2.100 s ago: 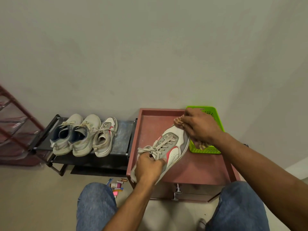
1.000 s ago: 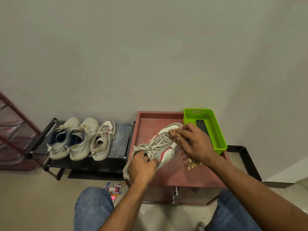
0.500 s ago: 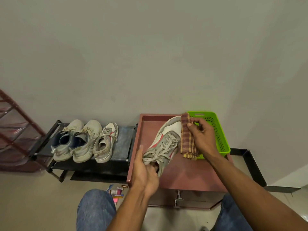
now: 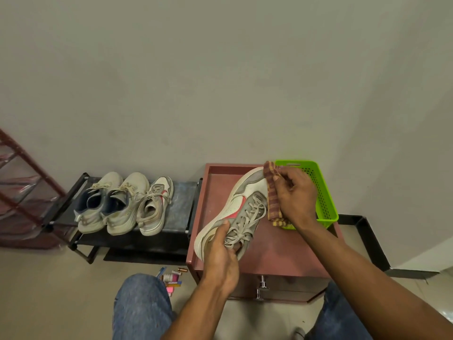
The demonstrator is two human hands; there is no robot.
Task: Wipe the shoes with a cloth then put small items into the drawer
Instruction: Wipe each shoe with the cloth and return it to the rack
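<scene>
Sneaker (image 4: 235, 212) now lies turned toe-away over the red cabinet top (image 4: 282, 251), my left hand (image 4: 221, 251) gripping its heel. My right hand (image 4: 295, 197) has carried the pinched cloth (image 4: 272, 197) up to the toe, so I judge wiping continues there; the drawer stays shut.

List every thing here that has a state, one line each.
shoe: held above the cabinet top, tilted
cloth: pressed to the shoe's toe side
left hand: grips the shoe
right hand: holds the cloth
drawers: closed
three shoes: upright on the rack
</scene>
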